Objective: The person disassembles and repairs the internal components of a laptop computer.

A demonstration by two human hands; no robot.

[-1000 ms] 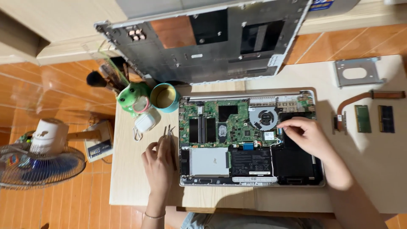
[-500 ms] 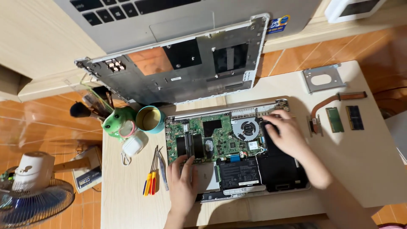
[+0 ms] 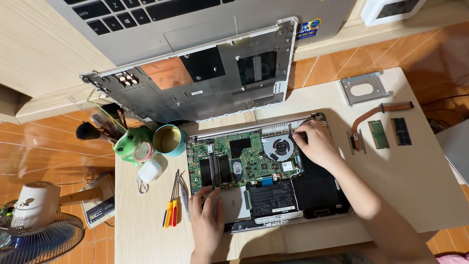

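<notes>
**Both hands working inside the opened laptop**

Your left hand [image 3: 206,221] is lying flat, fingers spread, on the near-left corner of the opened laptop base [image 3: 266,173], its fingertips pressing on the silver drive [image 3: 233,204] there; it is pinching nothing. Just left of that hand, the small screwdrivers with yellow and red handles [image 3: 171,213] and a pair of tweezers [image 3: 184,198] are lying on the pale table [image 3: 146,234]. To the right of it, the black battery [image 3: 273,199] is sitting in the base.

Your right hand [image 3: 317,144] is reaching across the far-right part of the base, fingers curled down at the rim just right of the round cooling fan [image 3: 279,146]; I cannot tell whether they are pinching anything. Between your two hands the green motherboard [image 3: 229,161] is lying exposed.

Right of your right hand, well apart from it, a copper heat pipe [image 3: 373,117] and two memory sticks [image 3: 390,133] are resting on the table, with a metal drive bracket [image 3: 364,89] beyond them.

Beyond your left hand, a white earbud case [image 3: 150,171], a green frog-shaped brush holder [image 3: 131,143] and a teal cup [image 3: 169,140] are standing. Farthest off, the removed grey palmrest cover [image 3: 195,80] is leaning up.
</notes>
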